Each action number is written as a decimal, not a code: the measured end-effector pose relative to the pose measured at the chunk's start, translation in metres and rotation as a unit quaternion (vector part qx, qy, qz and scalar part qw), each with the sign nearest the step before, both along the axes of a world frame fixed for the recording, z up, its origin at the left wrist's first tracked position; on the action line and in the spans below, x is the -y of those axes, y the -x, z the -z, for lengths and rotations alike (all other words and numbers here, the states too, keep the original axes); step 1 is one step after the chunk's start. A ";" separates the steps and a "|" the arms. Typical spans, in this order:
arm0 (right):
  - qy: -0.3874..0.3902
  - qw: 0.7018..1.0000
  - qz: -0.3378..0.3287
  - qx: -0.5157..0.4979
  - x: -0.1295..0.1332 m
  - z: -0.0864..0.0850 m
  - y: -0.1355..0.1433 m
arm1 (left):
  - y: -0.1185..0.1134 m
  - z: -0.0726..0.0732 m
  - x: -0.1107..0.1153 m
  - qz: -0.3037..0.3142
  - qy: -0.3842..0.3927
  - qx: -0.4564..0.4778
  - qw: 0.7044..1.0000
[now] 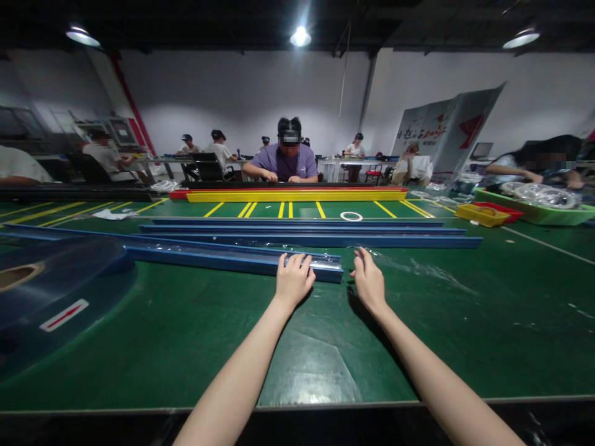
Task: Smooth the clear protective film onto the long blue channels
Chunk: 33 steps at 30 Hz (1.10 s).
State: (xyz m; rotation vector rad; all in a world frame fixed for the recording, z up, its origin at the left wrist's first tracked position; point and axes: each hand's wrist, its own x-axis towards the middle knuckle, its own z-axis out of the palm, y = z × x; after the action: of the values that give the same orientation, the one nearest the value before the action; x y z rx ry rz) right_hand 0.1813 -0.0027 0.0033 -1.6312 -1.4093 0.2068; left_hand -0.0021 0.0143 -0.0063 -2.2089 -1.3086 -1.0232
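A long blue channel profile [242, 261] lies slantwise on the green table, with clear plastic film [179, 248] along its trough. My left hand [292, 275] is closed over the channel close to its right end, fingers across the top and thumb at the near side. Just past that end, my right hand [369, 282] is held above the table, its fingers bent and apart, with no thing visible between them. Thin clear film [432, 275] trails over the table beyond my right hand; whether it touches the fingers I cannot tell.
More blue profiles [400, 240] lie behind. A big roll of film [88, 279] fills the left side. Yellow and red profiles [297, 196] lie across the far side before a co-worker [290, 155]. Yellow [481, 215] and green trays [576, 215] stand right, near a white ring [351, 217].
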 end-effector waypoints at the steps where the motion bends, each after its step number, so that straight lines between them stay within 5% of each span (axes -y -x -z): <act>1: 0.012 0.999 -0.017 0.032 0.000 0.003 0.003 | 0.000 -0.001 0.000 0.005 -0.002 -0.004 1.000; 8: 0.006 0.977 -0.132 0.165 -0.001 0.012 0.012 | -0.003 0.001 0.002 0.049 0.000 -0.044 0.998; 19: -0.043 0.997 0.050 -0.048 -0.011 0.013 0.000 | -0.004 0.002 0.001 0.018 0.007 -0.025 0.999; 28: -0.024 0.976 -0.141 0.166 -0.003 0.019 0.015 | 0.001 -0.002 0.001 0.038 0.009 -0.020 0.999; 33: -0.017 0.984 -0.109 0.139 -0.001 0.014 0.017 | -0.003 0.000 0.002 0.054 0.033 -0.038 0.997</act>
State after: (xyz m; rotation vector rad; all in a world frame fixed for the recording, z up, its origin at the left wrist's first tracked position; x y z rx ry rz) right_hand 0.1638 -0.0021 -0.0106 -1.5191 -1.7973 0.0816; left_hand 0.0008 0.0127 -0.0066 -2.3665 -1.2178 -0.9364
